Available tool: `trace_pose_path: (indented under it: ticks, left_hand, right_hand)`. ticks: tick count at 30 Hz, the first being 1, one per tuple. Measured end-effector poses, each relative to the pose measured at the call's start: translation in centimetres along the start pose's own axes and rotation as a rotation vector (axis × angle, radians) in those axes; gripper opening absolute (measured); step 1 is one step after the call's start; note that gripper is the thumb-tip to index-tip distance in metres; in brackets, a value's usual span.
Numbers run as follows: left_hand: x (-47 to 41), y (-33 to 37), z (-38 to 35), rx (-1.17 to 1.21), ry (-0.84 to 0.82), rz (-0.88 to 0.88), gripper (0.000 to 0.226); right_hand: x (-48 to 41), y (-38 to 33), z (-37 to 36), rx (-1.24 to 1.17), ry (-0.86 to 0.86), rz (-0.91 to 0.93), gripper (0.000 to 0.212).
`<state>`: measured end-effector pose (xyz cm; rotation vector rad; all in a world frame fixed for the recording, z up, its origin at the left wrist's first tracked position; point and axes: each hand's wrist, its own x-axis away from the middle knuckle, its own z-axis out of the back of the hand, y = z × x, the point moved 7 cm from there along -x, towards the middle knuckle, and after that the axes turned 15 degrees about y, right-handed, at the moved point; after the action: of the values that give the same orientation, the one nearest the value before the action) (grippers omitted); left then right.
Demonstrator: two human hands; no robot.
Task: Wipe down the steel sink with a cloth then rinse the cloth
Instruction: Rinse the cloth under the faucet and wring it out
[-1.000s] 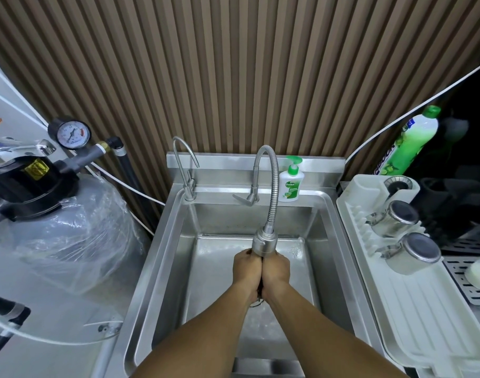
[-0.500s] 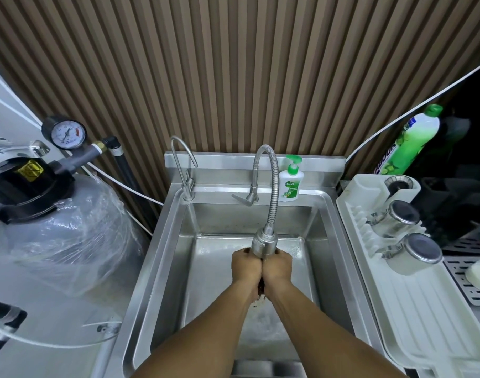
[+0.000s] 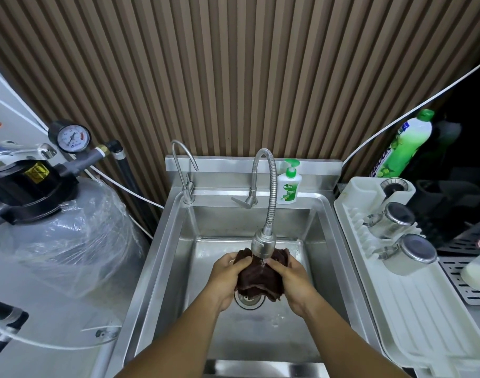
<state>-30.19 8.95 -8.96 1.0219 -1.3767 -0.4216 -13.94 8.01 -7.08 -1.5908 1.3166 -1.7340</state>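
Both hands, the left hand [image 3: 224,276] and the right hand [image 3: 289,279], clasp a dark brown cloth [image 3: 258,279] between them, held under the flexible faucet's spray head [image 3: 263,242] above the drain [image 3: 248,300] (mid-basin of the steel sink [image 3: 162,255]), so running water soaks through and drains.

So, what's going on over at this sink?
A person is rinsing a dark brown cloth in the steel sink. The left hand and right hand each grip one side of the bunched cloth, holding it right under the flexible tap's spray head, above the drain. A thin stream of water runs onto it.
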Motion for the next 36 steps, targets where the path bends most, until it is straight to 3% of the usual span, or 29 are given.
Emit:
trace_pose_path:
  ticks: [5, 13, 18, 24, 30, 36]
  left_hand:
    - [0.8, 0.2, 0.4, 0.054, -0.064, 0.04, 0.037]
    - [2.5, -0.9, -0.1, -0.107, -0.251, 0.338, 0.027]
    - [1.8, 0.4, -0.2, -0.196, -0.115, 0.088, 0.031]
    - [1.8, 1.1, -0.5, -0.212, -0.092, -0.096, 0.017]
    - [2.4, 0.5, -0.9, -0.124, -0.066, 0.006, 0.029]
    - [2.5, 0.0, -2.5, 0.022, 0.006, 0.097, 0.029]
  right_hand:
    - [-0.2, 0.7, 0.3, -0.016, -0.135, -0.049, 0.038]
    - [0.2, 0.4, 0.3, 0.057, -0.208, -0.042, 0.043]
    - [-0.1, 0.7, 0.6, 0.075, -0.167, -0.048, 0.036]
    - [-0.2, 0.1, 1.2, 0.126, -0.072, -0.069, 0.024]
    - [0.3, 0.5, 0.6, 0.059, -0.085, -0.128, 0.029]
    - [0.7, 1.0, -1.0, -0.086, 0.099, -0.147, 0.037]
